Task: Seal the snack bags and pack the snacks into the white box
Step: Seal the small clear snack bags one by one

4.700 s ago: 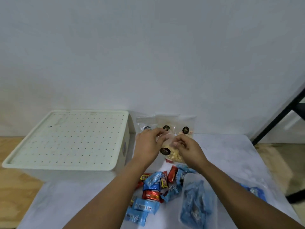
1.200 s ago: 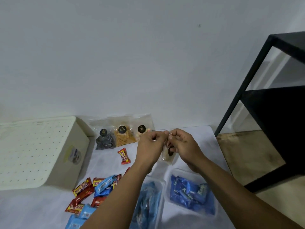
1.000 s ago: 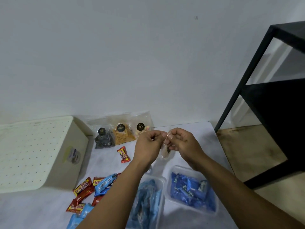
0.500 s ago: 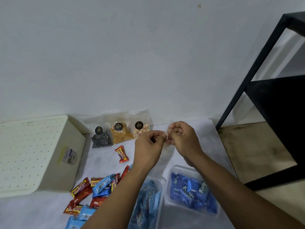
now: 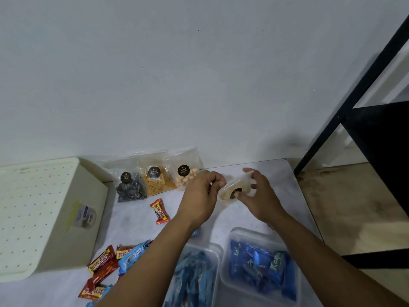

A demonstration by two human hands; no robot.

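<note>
Clear snack bag (image 5: pixel 235 189) pinched between left hand (image 5: pixel 202 196) fingers and right hand (image 5: pixel 261 197) thumb.

Bare tabletop (image 5: pixel 137 227) between white box (image 5: pixel 53 218) and hands; wrappers (image 5: pixel 106 269), tubs (image 5: pixel 261 262) crowd near edge

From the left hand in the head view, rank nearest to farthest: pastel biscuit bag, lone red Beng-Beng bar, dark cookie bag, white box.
From the left hand:
1. Pastel biscuit bag, just left of it, by the wall.
2. Lone red Beng-Beng bar, lower left.
3. Dark cookie bag, farther left.
4. White box, far left.
</note>
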